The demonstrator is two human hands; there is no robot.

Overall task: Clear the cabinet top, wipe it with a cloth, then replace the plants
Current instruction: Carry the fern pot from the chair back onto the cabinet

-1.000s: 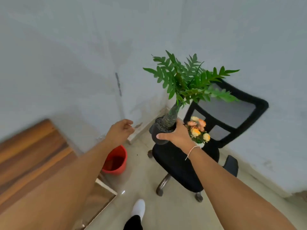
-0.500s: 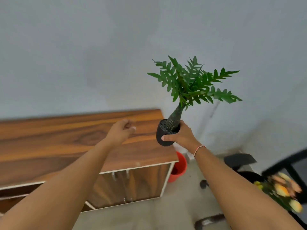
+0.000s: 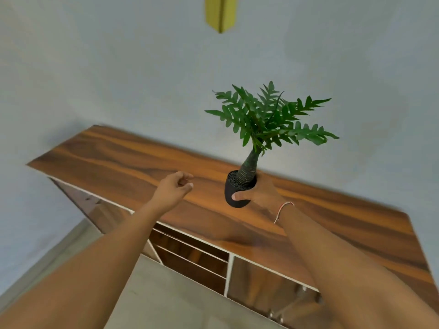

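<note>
A green fern-like plant (image 3: 268,117) grows from a small black pot (image 3: 234,189). My right hand (image 3: 259,194) grips the pot from the right side and holds it upright above the wooden cabinet top (image 3: 118,160). My left hand (image 3: 173,189) hovers over the cabinet top to the left of the pot, fingers loosely curled, holding nothing. The cabinet top is bare wood with nothing standing on it.
A pale wall rises right behind the cabinet. A yellow object (image 3: 221,13) hangs at the top edge of view. Open shelves (image 3: 190,252) and doors with metal handles (image 3: 299,290) face me below the top. Grey floor (image 3: 166,298) lies in front.
I have turned left from the black chair and red bucket to face the cabinet. The plant in my right hand has moved from above the chair to above the cabinet top.
</note>
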